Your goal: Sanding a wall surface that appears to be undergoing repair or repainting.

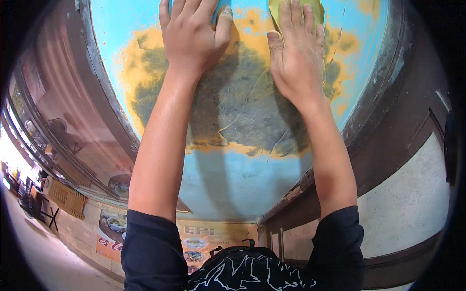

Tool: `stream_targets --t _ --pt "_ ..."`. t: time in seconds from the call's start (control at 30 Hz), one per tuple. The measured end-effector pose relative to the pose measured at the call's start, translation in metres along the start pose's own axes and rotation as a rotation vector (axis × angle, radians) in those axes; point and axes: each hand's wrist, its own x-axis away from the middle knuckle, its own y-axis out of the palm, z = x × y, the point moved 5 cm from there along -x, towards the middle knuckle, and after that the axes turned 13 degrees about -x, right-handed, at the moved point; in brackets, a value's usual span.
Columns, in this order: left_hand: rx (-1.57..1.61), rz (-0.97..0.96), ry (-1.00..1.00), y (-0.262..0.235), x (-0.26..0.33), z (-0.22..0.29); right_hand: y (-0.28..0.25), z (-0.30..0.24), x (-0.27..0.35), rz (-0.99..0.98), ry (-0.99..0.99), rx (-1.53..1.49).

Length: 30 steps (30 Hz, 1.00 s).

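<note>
Both my arms reach up and forward over a blue-painted panel [208,169], where a large worn patch [238,97] shows dark grey with orange edges. My left hand [191,41] lies flat against the panel at the upper left of the patch, fingers spread and nothing seen in it; its fingertips run out at the top edge. Under the fingers of my right hand [298,63] is a yellow-green sheet that looks like sandpaper [274,12], pressed to the panel with the thumb at its near left edge. Part of the sheet is covered by those fingers.
A dark, worn frame [104,72] borders the panel. Brown panelling [412,160] with pale sections stands to the right. At left are glass panes [63,97], stacked tan stools or chairs [65,196] and a food poster [109,230]. A black bag or garment [247,269] shows at the bottom.
</note>
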Motion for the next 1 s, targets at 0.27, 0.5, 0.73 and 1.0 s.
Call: stream_targets --t 0.27,0.5,0.73,1.0 --pt "0.015 -0.111 -0.044 -0.002 -0.006 0.009 -0.019 -0.009 -0.06 0.179 -0.147 0.086" --pt "-0.031 0.018 0.037 0.004 0.0 0.008 0.015 -0.007 -0.003 0.063 -0.037 0.104" --pt "0.015 0.011 0.005 0.008 0.0 0.015 0.004 -0.012 -0.059 0.227 -0.19 0.076" --pt "0.013 -0.02 0.015 0.006 0.005 0.022 0.014 -0.008 -0.009 0.136 -0.123 -0.002"
